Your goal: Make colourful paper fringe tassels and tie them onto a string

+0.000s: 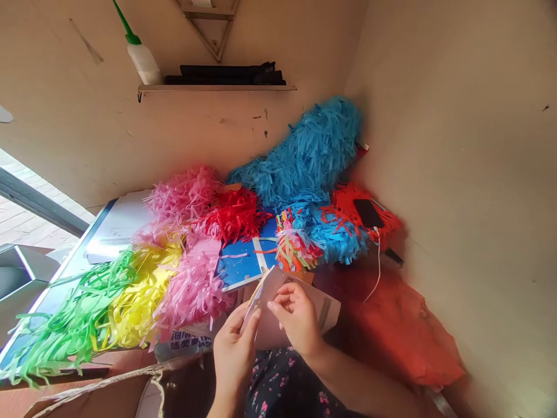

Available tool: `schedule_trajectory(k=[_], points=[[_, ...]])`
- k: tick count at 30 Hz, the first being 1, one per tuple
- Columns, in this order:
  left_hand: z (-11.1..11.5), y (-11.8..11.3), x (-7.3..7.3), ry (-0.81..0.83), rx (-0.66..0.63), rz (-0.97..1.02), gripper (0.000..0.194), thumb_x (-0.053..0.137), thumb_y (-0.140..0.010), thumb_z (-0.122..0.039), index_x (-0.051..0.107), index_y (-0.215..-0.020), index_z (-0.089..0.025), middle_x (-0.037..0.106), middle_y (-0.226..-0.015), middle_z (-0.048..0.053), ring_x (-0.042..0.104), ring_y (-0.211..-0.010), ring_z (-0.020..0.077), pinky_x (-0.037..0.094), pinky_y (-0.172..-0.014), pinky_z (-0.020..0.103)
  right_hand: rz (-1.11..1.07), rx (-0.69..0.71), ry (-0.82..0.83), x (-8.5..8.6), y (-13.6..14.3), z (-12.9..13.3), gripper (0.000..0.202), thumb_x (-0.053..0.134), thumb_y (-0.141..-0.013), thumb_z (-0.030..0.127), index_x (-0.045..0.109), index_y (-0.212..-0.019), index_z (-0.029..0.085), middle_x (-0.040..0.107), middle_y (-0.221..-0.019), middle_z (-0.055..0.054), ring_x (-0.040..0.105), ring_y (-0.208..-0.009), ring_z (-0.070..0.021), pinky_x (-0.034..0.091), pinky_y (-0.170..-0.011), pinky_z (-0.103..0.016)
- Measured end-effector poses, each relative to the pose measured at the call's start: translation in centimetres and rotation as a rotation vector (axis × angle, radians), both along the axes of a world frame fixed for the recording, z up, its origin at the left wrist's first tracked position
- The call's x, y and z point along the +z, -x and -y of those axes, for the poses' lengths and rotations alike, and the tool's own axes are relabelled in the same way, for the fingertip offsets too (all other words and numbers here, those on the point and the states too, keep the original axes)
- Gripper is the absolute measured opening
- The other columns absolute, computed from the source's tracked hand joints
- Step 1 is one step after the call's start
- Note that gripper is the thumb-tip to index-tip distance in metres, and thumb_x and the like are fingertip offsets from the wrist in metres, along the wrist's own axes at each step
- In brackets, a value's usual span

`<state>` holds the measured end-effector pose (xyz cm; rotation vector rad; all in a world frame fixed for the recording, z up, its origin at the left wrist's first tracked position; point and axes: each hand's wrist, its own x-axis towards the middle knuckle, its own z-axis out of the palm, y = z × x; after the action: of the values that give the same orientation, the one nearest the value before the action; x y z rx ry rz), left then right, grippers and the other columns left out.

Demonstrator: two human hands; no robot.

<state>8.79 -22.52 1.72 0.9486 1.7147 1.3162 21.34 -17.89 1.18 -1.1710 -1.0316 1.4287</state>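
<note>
My left hand [237,342] pinches the edge of a folded white sheet [270,284], with the thumb in front and a yellowish edge showing along its left side. Close on the right, my right hand [298,319] has its fingers curled and thumb drawn to them, over the sheet's face. What sits between those fingertips, if anything, is too small to make out. Behind both hands, a pale flat board or box [324,310] lies above my lap. Just beyond the sheet stands a bundle of multicoloured paper strips [296,244] on the blue table [239,264].
Fringed paper lies in heaps: green [82,313], yellow [139,296], pink [195,284], red [237,215] and blue [317,151]. A phone [368,213] with a white cable rests on orange fringe. A glue bottle [143,61] stands on the wall shelf [217,88]. Orange bag [404,331] at right.
</note>
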Motion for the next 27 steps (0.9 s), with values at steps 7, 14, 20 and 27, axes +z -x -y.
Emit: schedule_trajectory(k=[7, 14, 20, 27], points=[[0.2, -0.7, 1.0, -0.012, 0.007, -0.099, 0.041, 0.07, -0.073, -0.055, 0.079, -0.093, -0.02, 0.077, -0.108, 0.008, 0.068, -0.106, 0.0312, 0.053, -0.095, 0.041, 0.081, -0.015, -0.129, -0.4, 0.1, -0.1, 0.027, 0.073, -0.075, 0.033, 0.055, -0.091, 0.02, 0.062, -0.069, 0.002, 0.053, -0.052, -0.011, 0.043, -0.042, -0.021], [0.7, -0.4, 1.0, -0.03, 0.001, -0.137, 0.038, 0.071, -0.074, -0.054, 0.08, -0.093, -0.023, 0.077, -0.11, 0.008, 0.068, -0.107, 0.031, 0.051, -0.1, 0.043, 0.114, -0.022, -0.181, -0.6, 0.3, -0.3, 0.028, 0.075, -0.073, 0.031, 0.055, -0.09, 0.021, 0.058, -0.067, 0.004, 0.057, -0.059, -0.0133, 0.05, -0.058, -0.026], [1.0, 1.1, 0.6, -0.015, -0.004, -0.049, 0.044, 0.072, -0.073, -0.058, 0.08, -0.098, -0.023, 0.076, -0.113, 0.008, 0.066, -0.11, 0.0314, 0.052, -0.098, 0.042, 0.442, -0.201, -0.321, -1.6, -3.1, -1.5, 0.024, 0.074, -0.072, 0.029, 0.051, -0.077, 0.021, 0.046, -0.061, 0.007, 0.05, -0.055, -0.0128, 0.045, -0.055, -0.025], [0.8, 1.5, 2.3, -0.078, -0.146, -0.203, 0.037, 0.07, -0.076, -0.055, 0.081, -0.092, -0.024, 0.077, -0.104, 0.009, 0.07, -0.099, 0.0297, 0.055, -0.091, 0.039, 0.852, -0.131, -1.097, 2.6, -4.5, -1.5, 0.066, 0.08, -0.074, 0.044, 0.05, -0.13, 0.023, 0.052, -0.134, -0.019, 0.052, -0.122, -0.0368, 0.041, -0.1, -0.057]])
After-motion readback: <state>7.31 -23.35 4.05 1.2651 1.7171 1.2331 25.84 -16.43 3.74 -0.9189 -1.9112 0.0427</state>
